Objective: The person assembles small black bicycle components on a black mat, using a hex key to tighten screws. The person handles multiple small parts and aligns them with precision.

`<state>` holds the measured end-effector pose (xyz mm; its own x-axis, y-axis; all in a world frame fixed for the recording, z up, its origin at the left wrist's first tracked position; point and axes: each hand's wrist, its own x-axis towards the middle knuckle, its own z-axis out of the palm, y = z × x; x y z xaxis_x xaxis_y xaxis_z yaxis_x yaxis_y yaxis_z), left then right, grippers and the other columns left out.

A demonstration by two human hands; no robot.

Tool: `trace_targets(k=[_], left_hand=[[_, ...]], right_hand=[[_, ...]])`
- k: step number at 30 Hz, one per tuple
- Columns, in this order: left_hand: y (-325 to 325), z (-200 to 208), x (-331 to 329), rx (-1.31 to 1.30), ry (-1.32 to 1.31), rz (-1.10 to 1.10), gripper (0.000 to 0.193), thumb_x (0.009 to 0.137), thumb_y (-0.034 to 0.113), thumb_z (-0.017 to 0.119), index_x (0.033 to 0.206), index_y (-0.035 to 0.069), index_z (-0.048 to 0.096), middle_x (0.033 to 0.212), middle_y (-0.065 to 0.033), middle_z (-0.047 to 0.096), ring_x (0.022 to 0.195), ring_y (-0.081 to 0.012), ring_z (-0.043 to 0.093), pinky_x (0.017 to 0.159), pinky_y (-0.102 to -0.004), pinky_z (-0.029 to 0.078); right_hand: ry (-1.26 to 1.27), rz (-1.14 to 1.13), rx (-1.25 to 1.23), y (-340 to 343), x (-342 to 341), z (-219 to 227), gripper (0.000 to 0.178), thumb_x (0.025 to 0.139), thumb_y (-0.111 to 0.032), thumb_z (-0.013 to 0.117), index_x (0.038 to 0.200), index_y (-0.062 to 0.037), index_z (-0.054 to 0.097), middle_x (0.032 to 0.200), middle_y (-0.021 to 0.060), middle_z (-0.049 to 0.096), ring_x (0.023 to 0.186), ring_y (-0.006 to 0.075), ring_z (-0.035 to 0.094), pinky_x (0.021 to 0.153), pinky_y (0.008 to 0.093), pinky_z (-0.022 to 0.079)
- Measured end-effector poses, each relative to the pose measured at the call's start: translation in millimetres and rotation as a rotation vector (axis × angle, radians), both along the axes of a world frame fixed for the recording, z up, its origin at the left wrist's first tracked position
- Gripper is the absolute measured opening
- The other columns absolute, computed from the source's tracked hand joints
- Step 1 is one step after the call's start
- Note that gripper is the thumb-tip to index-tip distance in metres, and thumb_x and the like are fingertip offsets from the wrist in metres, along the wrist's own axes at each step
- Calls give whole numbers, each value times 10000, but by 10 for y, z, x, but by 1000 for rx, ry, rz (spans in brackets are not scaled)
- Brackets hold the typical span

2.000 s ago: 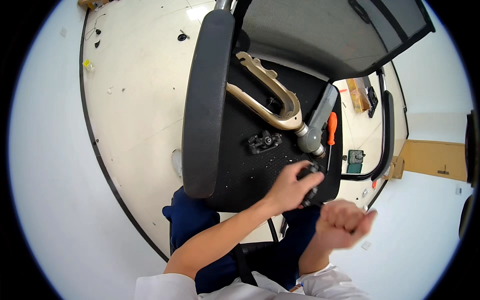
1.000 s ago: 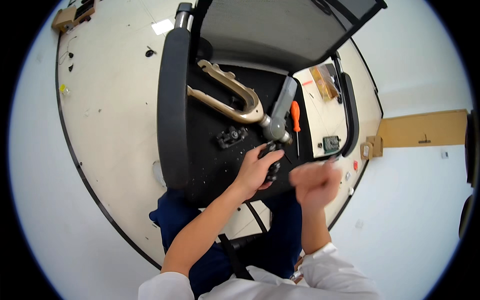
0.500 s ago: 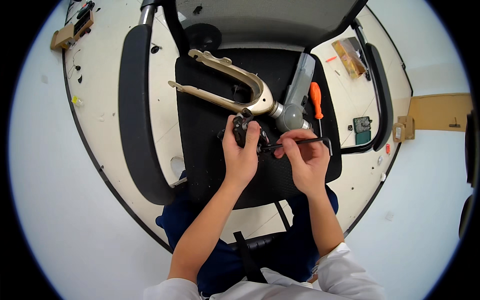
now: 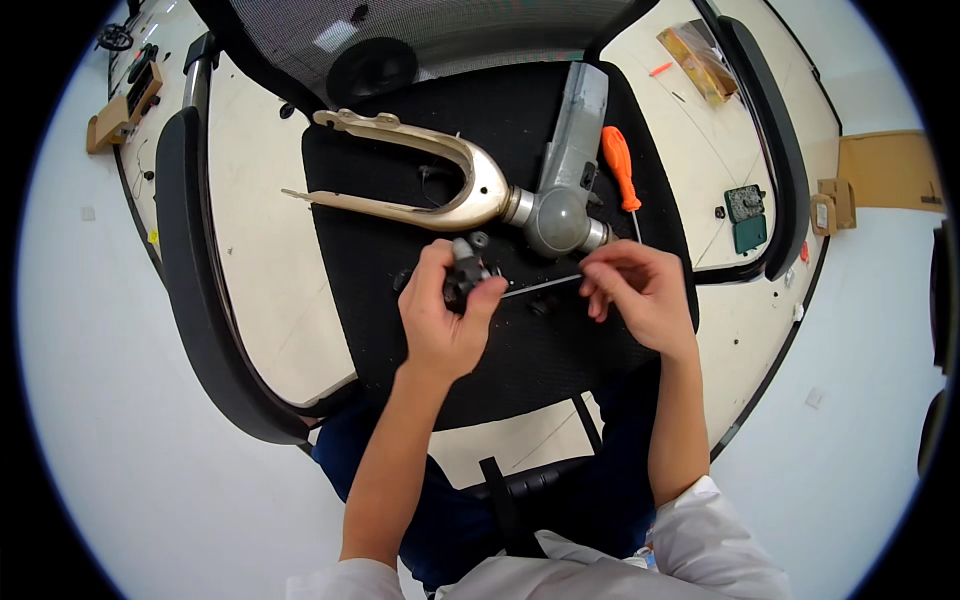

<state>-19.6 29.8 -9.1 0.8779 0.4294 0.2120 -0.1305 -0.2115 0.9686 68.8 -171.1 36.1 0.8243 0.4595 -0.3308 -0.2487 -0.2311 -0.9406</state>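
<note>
My left hand (image 4: 445,320) is closed around a small dark metal part that looks like a brake caliper (image 4: 462,275), its outline partly hidden by my fingers. In my right hand (image 4: 640,290) is a hex key (image 4: 543,286), pinched between thumb and fingers. The key's thin shaft reaches left to the caliper; whether its tip sits inside is too blurred to tell, and its bent end is hidden. Just beyond my hands a gold bicycle fork (image 4: 478,190) lies on the chair seat (image 4: 560,350), joined to a grey frame piece (image 4: 562,215).
An orange-handled screwdriver (image 4: 619,165) lies right of the frame piece. The chair has a left armrest (image 4: 195,270), a right armrest (image 4: 770,140) and a mesh back (image 4: 480,40). On the floor at right are a green case (image 4: 748,235) and a yellow box (image 4: 698,65).
My left hand has moved left with the caliper and turned it. My right hand has shifted right, and the key's bent end no longer shows. The view has moved too.
</note>
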Motion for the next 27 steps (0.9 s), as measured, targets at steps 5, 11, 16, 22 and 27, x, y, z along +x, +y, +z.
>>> trace_targets(k=[5, 11, 16, 22, 27], left_hand=[[50, 45, -53, 107, -47, -129, 269, 872, 238, 675, 875, 18, 519, 771, -40, 536, 656, -104, 485, 590, -236, 402], [41, 41, -117, 115, 41, 9, 284, 830, 201, 720, 767, 21, 509, 631, -68, 509, 547, -170, 485, 521, -276, 398], [79, 142, -148, 95, 133, 63, 317, 868, 240, 702, 746, 18, 511, 578, -78, 492, 502, -176, 476, 494, -289, 395], [44, 190, -143, -24, 265, 181, 358, 886, 253, 686, 719, 13, 479, 560, -52, 492, 503, -109, 455, 479, -262, 371], [121, 132, -218, 43, 79, 116, 342, 856, 276, 720, 772, 28, 501, 580, -49, 489, 509, -119, 443, 488, -251, 371]], right_hand=[[-141, 425, -233, 35, -139, 21, 259, 926, -222, 612, 827, 17, 602, 618, 109, 576, 532, 179, 559, 513, 320, 436], [-420, 398, -356, 301, -677, -106, 332, 947, -269, 572, 754, 1, 560, 604, 221, 540, 597, 415, 567, 532, 457, 443], [-376, 432, -339, 325, -586, -29, 340, 932, -266, 609, 711, -8, 585, 574, 190, 546, 543, 388, 553, 497, 417, 439], [-445, 396, -345, 396, -640, -39, 353, 926, -272, 620, 733, 24, 604, 569, 211, 528, 506, 377, 541, 480, 389, 434], [29, 408, -209, 367, -539, -55, 419, 944, -321, 599, 694, 15, 582, 465, 78, 480, 386, 183, 505, 403, 294, 384]])
